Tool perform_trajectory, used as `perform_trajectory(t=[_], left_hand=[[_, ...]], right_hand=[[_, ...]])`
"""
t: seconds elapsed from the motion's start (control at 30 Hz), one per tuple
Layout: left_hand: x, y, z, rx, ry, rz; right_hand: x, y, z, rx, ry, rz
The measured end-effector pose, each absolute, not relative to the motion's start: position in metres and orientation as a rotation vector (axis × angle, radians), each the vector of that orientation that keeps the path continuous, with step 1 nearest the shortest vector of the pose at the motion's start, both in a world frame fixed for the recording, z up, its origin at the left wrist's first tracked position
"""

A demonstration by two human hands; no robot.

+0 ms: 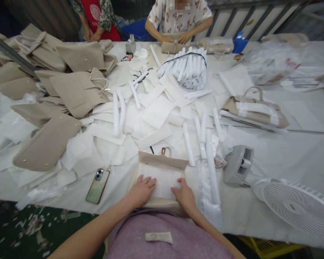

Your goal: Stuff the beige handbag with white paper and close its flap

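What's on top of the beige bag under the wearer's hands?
A flat white sheet, with the left hand and right hand touching it. A beige flap shows along the far edge; whatever lies beneath the sheet and hands is covered.

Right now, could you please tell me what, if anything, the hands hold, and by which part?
Nothing looks gripped: the left hand rests open on the left side of the white sheet on the bag, the right hand on its right.
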State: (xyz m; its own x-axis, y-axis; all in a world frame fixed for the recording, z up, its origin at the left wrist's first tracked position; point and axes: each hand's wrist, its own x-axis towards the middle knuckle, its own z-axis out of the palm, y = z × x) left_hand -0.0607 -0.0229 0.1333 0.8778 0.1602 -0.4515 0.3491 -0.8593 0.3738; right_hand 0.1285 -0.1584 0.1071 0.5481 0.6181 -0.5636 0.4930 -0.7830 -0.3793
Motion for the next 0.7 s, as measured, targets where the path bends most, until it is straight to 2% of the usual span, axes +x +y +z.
perform_trajectory(t=[0.1, 0.17, 0.3, 0.7], left_hand=[[-0.059, -0.023, 0.132, 2.566, 0.310, -0.578], [-0.057, -0.023, 0.133, 2.550, 0.280, -0.590], [-0.056, -0.022, 0.136, 2.540, 0.261, -0.594], [-0.061, -0.023, 0.132, 2.558, 0.234, -0.620]], right_hand=[[0.125, -0.150, 0.119, -2.703, -1.329, 0.796], [0.126, -0.145, 0.122, -2.523, -1.679, 0.678], [0.131, -0.141, 0.115, -1.923, -2.158, 0.887], [0.135, -0.143, 0.102, -1.684, -2.332, 0.911]])
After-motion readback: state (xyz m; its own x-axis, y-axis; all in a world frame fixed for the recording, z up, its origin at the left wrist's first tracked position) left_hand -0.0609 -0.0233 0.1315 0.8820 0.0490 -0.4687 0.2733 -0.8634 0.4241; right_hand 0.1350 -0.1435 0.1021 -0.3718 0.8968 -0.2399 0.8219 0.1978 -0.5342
